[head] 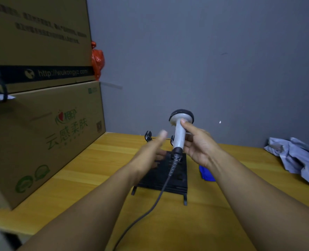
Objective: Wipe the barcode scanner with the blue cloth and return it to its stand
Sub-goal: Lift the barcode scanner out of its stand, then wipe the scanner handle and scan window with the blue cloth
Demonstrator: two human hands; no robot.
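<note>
Barcode scanner [179, 132] held above wooden table [95, 178], grey wall [204, 60]

Scanner [179, 132] above stand [165, 175]; cloth [206, 173] right.

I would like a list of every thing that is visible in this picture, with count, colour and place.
barcode scanner: one, grey with dark head, held upright above the stand
cable: one, dark grey, hanging from the scanner toward the camera
stand: one, black, middle of the table
blue cloth: one, blue, on the table behind the right wrist
table: one, yellow wood
cardboard boxes: two, brown, stacked at left
red bag: one, behind the boxes
crumpled fabric: one, pale grey-blue, far right
wall: grey, behind
left hand: open, beside the scanner
right hand: fingers around the scanner handle
</note>
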